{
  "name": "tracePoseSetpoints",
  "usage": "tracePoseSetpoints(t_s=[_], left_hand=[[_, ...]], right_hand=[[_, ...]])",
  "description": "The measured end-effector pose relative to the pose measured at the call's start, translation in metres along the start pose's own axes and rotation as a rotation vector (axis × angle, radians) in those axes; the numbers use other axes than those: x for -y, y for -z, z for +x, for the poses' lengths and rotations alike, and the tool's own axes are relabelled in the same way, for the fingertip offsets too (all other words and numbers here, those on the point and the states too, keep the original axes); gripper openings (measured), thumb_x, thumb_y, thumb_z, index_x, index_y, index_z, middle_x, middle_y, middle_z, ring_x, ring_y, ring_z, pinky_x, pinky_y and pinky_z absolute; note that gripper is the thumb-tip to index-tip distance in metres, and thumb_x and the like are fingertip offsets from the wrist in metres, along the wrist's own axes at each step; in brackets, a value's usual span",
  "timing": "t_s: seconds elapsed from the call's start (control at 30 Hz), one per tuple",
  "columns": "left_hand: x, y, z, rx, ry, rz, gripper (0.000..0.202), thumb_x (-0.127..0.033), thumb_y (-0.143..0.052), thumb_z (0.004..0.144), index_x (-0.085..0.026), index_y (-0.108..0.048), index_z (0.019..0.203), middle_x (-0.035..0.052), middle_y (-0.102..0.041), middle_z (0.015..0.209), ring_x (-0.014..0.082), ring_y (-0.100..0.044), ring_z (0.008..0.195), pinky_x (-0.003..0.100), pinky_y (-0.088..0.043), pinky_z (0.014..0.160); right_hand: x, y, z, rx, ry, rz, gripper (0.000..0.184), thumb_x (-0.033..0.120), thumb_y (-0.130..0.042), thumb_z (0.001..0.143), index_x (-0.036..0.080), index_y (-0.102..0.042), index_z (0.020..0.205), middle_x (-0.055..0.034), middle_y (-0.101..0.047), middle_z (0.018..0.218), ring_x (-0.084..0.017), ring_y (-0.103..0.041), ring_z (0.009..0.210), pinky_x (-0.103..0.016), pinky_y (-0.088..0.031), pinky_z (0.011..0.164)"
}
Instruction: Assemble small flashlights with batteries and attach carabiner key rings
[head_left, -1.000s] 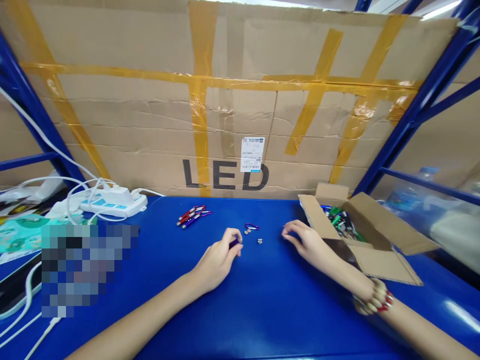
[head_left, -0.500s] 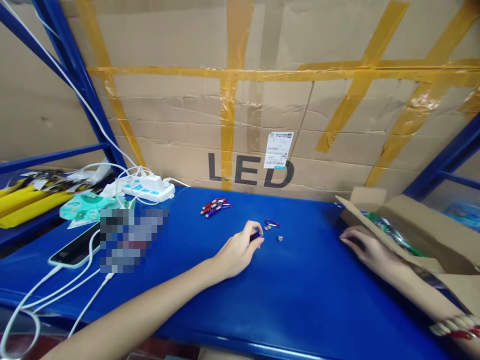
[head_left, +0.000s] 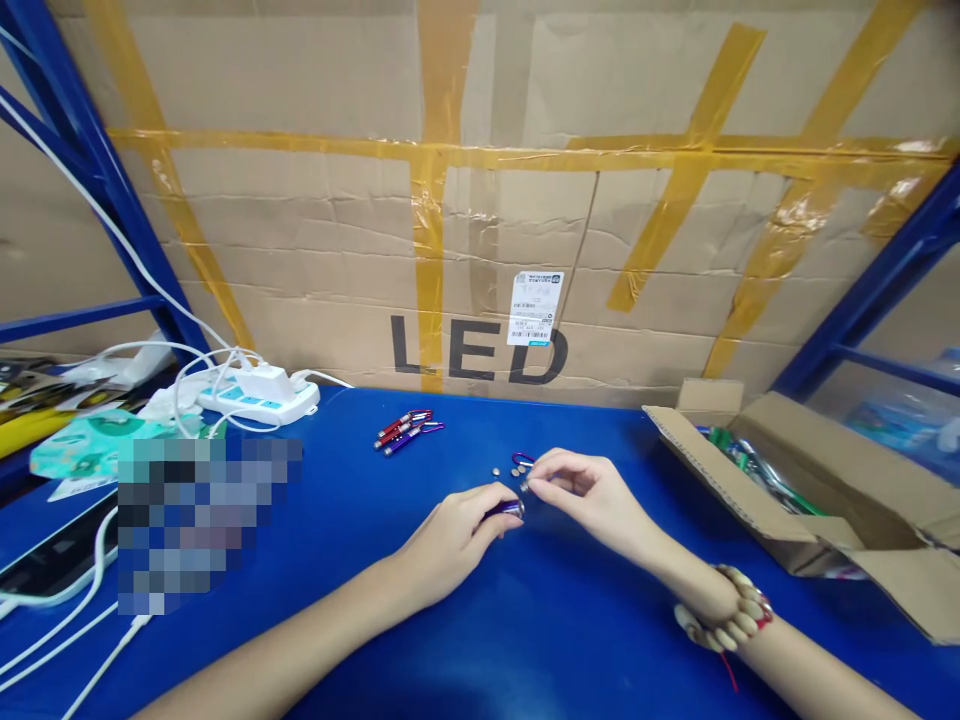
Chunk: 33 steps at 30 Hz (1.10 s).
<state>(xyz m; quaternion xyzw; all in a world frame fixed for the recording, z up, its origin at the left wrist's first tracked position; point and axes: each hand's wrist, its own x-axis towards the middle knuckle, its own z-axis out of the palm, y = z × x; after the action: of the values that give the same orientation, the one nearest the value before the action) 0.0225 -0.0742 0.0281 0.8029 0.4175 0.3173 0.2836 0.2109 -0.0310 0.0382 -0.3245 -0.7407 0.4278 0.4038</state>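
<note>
your left hand [head_left: 454, 532] is pinching a purple tube [head_left: 507, 508] between thumb and curled fingers, and its metal-rimmed end is pointing to the right, toward your other hand. your fingers are hiding much of the tube. your right hand [head_left: 592, 500] is holding its thumb and forefinger nearly together, pinching a small silver piece [head_left: 524, 487] just beside that rim; whether the two are touching, you cannot tell from here. right behind your right fingertips a purple clip [head_left: 523, 460] is lying on the blue table [head_left: 600, 630], partly covered by your hand. two small discs [head_left: 518, 471] are resting near the clip, and a single disc [head_left: 496, 472] is sitting a little to their left. farther left, red and purple tubes with clips [head_left: 405, 432] are lying in a bunch. beyond your right forearm, an open box [head_left: 720, 485] is holding more small items.
</note>
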Motion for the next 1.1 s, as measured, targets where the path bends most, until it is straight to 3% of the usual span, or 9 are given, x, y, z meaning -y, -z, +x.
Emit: tracePoseSetpoints(t_s=[0.23, 0.5, 0.67, 0.8, 0.97, 1.1], left_hand=[[-0.003, -0.002, -0.003, 0.019, 0.023, 0.001, 0.018, -0.025, -0.040, 0.089, -0.021, -0.057, 0.093, -0.0018, -0.060, 0.071, 0.0120, -0.055, 0.063, 0.021, -0.041, 0.063], [0.001, -0.016, -0.009, 0.039, -0.027, 0.047, 0.021, -0.028, -0.041, 0.089, -0.020, -0.060, 0.093, 0.0007, -0.063, 0.072, 0.0119, -0.055, 0.057, 0.020, -0.042, 0.058], [0.004, -0.020, -0.011, 0.082, -0.159, 0.074, 0.023, -0.025, -0.039, 0.091, -0.018, -0.060, 0.089, 0.0025, -0.062, 0.072, 0.0129, -0.056, 0.062, 0.021, -0.042, 0.059], [0.006, -0.022, -0.013, 0.104, -0.165, 0.126, 0.024, -0.026, -0.036, 0.092, -0.018, -0.059, 0.089, 0.0029, -0.062, 0.072, 0.0138, -0.056, 0.062, 0.022, -0.042, 0.058], [0.006, -0.024, -0.016, 0.011, -0.203, 0.284, 0.027, -0.028, -0.035, 0.092, -0.018, -0.059, 0.089, 0.0019, -0.060, 0.064, 0.0142, -0.055, 0.056, 0.023, -0.041, 0.054], [0.005, -0.023, -0.015, -0.058, -0.279, 0.370, 0.026, -0.026, -0.034, 0.093, -0.018, -0.060, 0.093, 0.0014, -0.061, 0.064, 0.0138, -0.056, 0.055, 0.023, -0.042, 0.055]], right_hand=[[0.001, -0.002, -0.011, 0.056, -0.011, 0.044, 0.015, 0.029, -0.067, 0.072, 0.016, -0.062, 0.068, -0.0030, -0.061, 0.074, -0.010, -0.055, 0.067, -0.022, -0.047, 0.062], [0.001, 0.002, -0.016, 0.140, -0.172, -0.027, 0.020, 0.034, -0.074, 0.062, 0.015, -0.066, 0.061, -0.0011, -0.062, 0.067, -0.008, -0.052, 0.056, -0.020, -0.041, 0.052], [0.002, 0.004, -0.021, 0.184, -0.103, -0.103, 0.018, 0.035, -0.073, 0.064, 0.017, -0.068, 0.060, -0.0008, -0.062, 0.064, -0.009, -0.054, 0.056, -0.021, -0.044, 0.052], [0.004, 0.000, -0.024, 0.162, -0.083, -0.107, 0.015, 0.031, -0.072, 0.065, 0.018, -0.068, 0.059, -0.0011, -0.062, 0.062, -0.010, -0.056, 0.059, -0.021, -0.045, 0.054], [0.000, -0.006, -0.027, 0.185, -0.420, 0.221, 0.022, 0.032, -0.078, 0.055, 0.014, -0.065, 0.058, 0.0007, -0.059, 0.058, -0.006, -0.050, 0.044, -0.019, -0.043, 0.041], [-0.002, -0.009, -0.028, 0.204, -0.645, 0.453, 0.029, 0.032, -0.081, 0.047, 0.012, -0.062, 0.056, 0.0026, -0.055, 0.050, -0.007, -0.051, 0.045, -0.017, -0.046, 0.038]])
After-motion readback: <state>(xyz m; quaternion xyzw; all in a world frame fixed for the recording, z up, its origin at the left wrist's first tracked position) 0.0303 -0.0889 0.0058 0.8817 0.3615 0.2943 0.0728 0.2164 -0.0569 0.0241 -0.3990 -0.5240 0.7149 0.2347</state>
